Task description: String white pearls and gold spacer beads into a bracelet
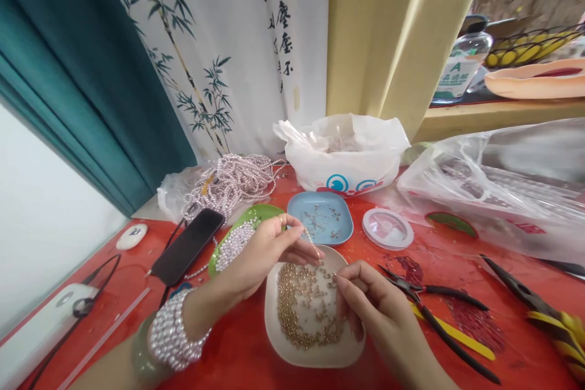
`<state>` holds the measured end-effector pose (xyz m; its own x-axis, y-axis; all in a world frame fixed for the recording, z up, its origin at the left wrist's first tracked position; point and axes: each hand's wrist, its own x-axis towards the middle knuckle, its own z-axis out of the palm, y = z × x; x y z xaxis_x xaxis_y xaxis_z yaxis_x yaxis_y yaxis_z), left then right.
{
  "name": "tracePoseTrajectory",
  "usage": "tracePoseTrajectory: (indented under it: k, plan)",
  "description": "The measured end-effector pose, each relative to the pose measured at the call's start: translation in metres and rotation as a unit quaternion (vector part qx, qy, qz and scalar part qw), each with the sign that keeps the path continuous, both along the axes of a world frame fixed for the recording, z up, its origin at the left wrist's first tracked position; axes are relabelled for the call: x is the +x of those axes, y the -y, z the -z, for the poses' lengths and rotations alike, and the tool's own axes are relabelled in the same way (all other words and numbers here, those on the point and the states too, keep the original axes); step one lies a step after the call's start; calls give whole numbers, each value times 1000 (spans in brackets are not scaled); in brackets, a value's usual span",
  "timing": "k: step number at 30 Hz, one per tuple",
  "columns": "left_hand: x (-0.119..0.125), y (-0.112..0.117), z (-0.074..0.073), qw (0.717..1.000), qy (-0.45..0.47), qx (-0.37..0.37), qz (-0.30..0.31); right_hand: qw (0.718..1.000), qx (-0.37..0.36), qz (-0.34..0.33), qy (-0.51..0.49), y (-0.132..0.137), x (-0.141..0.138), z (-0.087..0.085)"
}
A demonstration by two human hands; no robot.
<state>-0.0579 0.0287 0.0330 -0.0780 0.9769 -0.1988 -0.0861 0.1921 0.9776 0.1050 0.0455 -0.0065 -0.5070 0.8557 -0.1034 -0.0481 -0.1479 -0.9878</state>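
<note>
**Where Fingertips Are Close, Gold Shines**

While a fat bracelet of shiny pale beads (176, 329) circles the left wrist, a square white dish with round corners (315, 361) sits on the shiny red table (237, 347). It holds lots of round gold beads (289, 311). Over its right side, the right hand (381, 301) has its thumb and first finger pressed together on a tiny bit, too small to tell what. A little farther off, the left hand (269, 247) holds a short, thin gold string (312, 244) between its thumb and bent fingers, over the dish's far edge. From the right fingertips, that string lies away and to the left, near but apart. The left hand is nearer to it. Its long way slants, and its low end points toward the right hand. Behind are a square blue tray (320, 196), then a white plastic bag (311, 164).
</note>
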Motion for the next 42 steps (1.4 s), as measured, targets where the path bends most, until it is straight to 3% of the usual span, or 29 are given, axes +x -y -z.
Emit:
tracePoseTrajectory:
  k: [30, 35, 39, 42]
  plan:
    - [5, 0, -6, 1000, -11, 1, 25, 1000, 10, -14, 14, -2, 0, 6]
    - [1, 0, 1, 994, -98, 10, 44, 1000, 1, -5, -27, -1, 0, 1]
    - [3, 3, 5, 977, -210, 25, 9, 998, 14, 1, -61, -1, 0, -4]
    - [10, 7, 3, 981, -194, 23, -11, 997, 28, 23, -63, -3, 2, -7]
